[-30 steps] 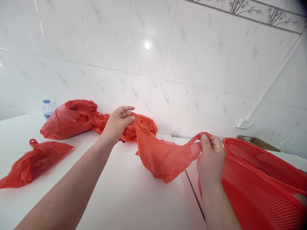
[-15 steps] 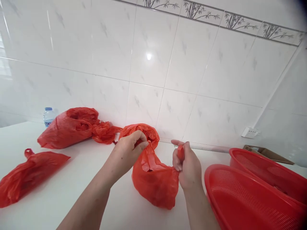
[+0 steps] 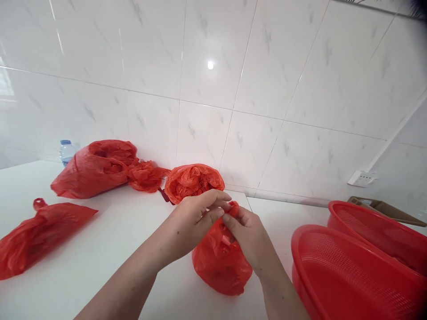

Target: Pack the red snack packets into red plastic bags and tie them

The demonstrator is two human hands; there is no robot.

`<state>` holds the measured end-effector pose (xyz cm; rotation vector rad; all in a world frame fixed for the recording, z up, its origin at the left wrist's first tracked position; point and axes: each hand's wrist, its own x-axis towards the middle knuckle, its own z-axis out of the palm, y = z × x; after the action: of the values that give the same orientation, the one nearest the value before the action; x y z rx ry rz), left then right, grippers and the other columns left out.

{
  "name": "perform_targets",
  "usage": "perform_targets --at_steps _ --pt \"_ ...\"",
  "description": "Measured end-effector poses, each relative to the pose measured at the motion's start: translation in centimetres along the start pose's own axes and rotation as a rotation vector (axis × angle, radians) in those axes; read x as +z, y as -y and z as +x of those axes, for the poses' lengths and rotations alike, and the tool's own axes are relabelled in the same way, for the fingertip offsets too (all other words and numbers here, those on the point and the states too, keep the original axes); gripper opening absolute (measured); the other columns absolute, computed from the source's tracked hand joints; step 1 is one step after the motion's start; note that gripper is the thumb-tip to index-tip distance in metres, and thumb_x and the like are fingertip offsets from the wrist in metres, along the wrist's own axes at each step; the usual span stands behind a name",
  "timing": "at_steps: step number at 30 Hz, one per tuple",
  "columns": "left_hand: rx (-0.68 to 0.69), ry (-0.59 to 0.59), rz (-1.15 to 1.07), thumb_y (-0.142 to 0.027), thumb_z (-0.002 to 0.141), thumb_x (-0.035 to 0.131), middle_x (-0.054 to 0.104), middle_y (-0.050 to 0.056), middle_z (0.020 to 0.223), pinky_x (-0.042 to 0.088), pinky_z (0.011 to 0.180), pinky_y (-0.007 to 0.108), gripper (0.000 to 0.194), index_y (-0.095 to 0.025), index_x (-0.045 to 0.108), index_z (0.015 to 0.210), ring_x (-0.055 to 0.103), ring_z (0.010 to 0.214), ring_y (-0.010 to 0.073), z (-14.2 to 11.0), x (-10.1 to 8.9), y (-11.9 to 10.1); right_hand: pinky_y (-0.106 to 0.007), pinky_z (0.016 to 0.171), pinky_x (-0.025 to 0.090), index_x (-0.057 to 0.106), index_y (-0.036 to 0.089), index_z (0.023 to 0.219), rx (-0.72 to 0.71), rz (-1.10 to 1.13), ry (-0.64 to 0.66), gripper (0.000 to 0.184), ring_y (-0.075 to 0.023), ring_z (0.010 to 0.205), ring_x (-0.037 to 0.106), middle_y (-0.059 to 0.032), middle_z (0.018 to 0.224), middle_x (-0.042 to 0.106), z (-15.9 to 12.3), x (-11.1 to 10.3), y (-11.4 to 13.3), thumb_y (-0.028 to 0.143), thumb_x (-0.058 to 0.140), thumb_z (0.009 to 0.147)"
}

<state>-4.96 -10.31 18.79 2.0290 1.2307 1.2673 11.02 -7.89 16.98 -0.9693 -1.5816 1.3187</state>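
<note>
From the head view, a red plastic bag [image 3: 223,273] was held low between left hand [image 3: 196,218] and right hand [image 3: 245,229]. Its bunched top was pinched by thumbs and fingertips, both hands nearly closed, presumably so the neck stayed gathered. White table [image 3: 126,258] was backed by marbled wall tiles [image 3: 150,53]; red perforated baskets [image 3: 343,253] were set rightward.

Neck of the held bag [image 3: 222,269] partly hidden behind fingers [image 3: 216,197], front basket [image 3: 352,258] cut off.
</note>
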Motion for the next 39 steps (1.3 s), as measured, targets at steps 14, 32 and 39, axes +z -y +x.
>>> perform_targets --at_steps 14,32,39 --pt "0.199 0.097 0.476 -0.01 0.084 0.044 0.054 0.0 0.077 0.035 0.053 0.022 0.02 -0.019 0.059 0.075 0.046 0.062 0.0095 0.5 1.5 0.8 -0.023 0.042 0.029 0.066 0.016 0.084 -0.032 0.068 -0.109 0.046 -0.0108 0.045 0.04 0.0013 0.051 0.049 0.4 -1.1 -0.6 0.055 0.042 0.085" --pt "0.096 0.174 0.433 -0.021 0.085 0.044 0.05 -0.002 0.059 0.024 0.046 0.024 0.021 -0.019 0.052 0.066 0.04 0.049 0.0106 0.1 1.2 1.3 -0.024 0.058 0.041 0.06 0.029 0.105 -0.076 -0.341 -0.041 0.029 -0.0125 0.065 0.052 0.0039 0.073 0.054 0.4 -3.4 -1.1 0.029 0.06 0.076" --pt "0.128 0.205 0.586 -0.015 0.085 0.041 0.044 -0.002 0.057 0.017 0.046 0.026 0.026 -0.017 0.04 0.059 0.032 0.048 0.0093 0.5 2.0 1.6 -0.024 0.05 0.033 0.066 0.027 0.083 -0.099 -0.467 -0.081 0.025 -0.0117 0.052 0.046 0.0048 0.062 0.059 1.1 -2.8 -2.1 0.023 0.041 0.08"
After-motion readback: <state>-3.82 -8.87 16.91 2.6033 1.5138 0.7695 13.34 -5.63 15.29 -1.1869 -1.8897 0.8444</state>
